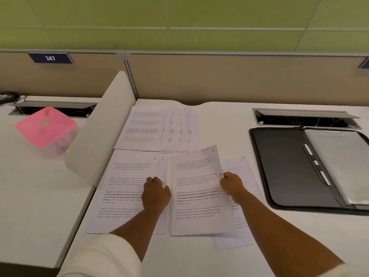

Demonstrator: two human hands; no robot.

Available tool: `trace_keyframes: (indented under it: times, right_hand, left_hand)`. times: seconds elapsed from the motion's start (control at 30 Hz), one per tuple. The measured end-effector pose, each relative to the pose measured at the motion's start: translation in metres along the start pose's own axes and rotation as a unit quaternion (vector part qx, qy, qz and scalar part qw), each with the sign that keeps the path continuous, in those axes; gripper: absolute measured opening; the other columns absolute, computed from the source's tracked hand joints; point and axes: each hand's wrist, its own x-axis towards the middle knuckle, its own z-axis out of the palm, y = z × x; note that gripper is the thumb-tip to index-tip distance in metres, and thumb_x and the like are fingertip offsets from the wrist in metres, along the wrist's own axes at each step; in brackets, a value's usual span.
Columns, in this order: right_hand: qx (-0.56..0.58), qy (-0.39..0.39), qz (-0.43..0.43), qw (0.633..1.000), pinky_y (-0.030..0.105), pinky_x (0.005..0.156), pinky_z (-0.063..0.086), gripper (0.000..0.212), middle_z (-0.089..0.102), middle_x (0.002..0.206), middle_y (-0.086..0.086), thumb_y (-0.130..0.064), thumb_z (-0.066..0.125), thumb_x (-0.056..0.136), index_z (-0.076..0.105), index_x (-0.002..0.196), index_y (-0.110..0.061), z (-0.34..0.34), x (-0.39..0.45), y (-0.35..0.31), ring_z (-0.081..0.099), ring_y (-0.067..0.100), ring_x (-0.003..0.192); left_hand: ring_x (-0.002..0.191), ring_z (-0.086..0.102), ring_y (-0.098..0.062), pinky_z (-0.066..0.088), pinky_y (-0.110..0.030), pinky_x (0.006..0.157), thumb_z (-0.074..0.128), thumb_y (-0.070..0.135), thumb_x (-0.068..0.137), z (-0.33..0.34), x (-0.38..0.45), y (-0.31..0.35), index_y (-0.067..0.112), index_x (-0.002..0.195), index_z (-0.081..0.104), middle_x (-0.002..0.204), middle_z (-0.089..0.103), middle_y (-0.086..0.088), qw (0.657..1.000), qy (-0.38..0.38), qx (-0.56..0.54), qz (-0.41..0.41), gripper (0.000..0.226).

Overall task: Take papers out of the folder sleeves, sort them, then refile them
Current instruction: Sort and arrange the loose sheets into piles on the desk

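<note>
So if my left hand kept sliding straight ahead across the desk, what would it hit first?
Probably the fanned row of pages beyond sheets 6 and 7; the left hand points that way, though depth is unclear.

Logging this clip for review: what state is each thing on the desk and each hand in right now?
folder: open flat, pen lying at its spine.
fanned sheets: spread overlapping, face up.
sheet 6: flat, overlapping sheet 7.
sheet 8: tilted, pinched at its right edge.
sheet 9: flat, partly under sheet 8.
left hand: fingers curled, resting on sheets 6 and 7.
right hand: pinches sheet 8.
pink-lidded box: lid on.
</note>
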Motion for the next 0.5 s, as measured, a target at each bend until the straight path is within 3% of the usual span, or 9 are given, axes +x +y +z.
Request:
trace_keyframes:
  times: [0.27,0.5]
  right_hand:
    - [-0.002,0.026,-0.006,1.0,0.039,0.074,0.054,0.028,0.067,0.102,0.007,-0.002,0.039,0.09,0.062,0.104,-0.011,0.019,-0.005,-0.01,0.064,0.029,0.091]
    - [0.009,0.01,-0.011,1.0,0.036,0.071,0.055,0.028,0.068,0.104,0.007,-0.002,0.044,0.086,0.065,0.104,-0.008,0.065,-0.004,-0.024,0.065,0.027,0.093]
  left_hand:
    - [0.083,0.058,-0.015,0.048,-0.027,0.067,0.061,0.03,0.091,-0.005,0.001,-0.005,0.016,0.091,0.062,0.099,0.056,-0.002,0.997,0.03,-0.069,-0.008,0.014]
    - [0.074,0.056,-0.01,0.046,-0.022,0.064,0.067,0.035,0.087,-0.01,0.003,-0.009,0.025,0.078,0.056,0.089,0.052,0.006,0.994,0.046,-0.1,0.018,0.018]
